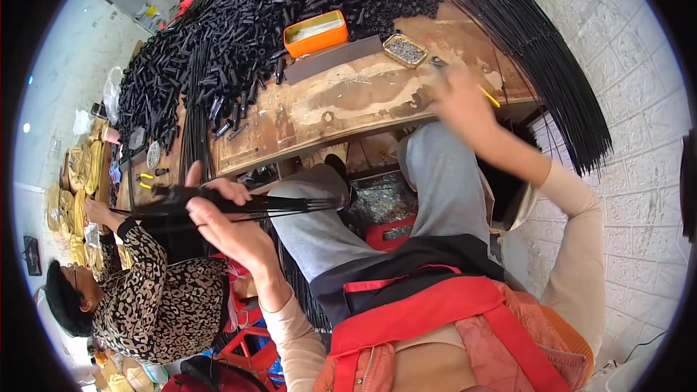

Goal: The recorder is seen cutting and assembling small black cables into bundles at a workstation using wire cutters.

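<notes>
My left hand [239, 236] is at the left, above my lap beside the table edge. A bundle of thin black rods [279, 207] passes between its thumb and fingers, some fingers stretched out; the rods' right ends reach over my thigh. A dark, blurred mass at the bundle's left end cannot be made out. My right hand [465, 101], smeared by motion, is over the table's right front part, closed round a tool with a dark head and a yellow handle [491, 97], which looks like pliers. Near it stands a small tray of tiny metal parts [405, 51].
Black tubular parts [239, 43] heap across the back of the wooden table [348, 105]. An orange box [316, 33] stands mid-table. Long black rods [559, 80] overhang the right edge by a white wall. Yellow-handled pliers [147, 180] lie left. A co-worker [160, 297] sits at my left.
</notes>
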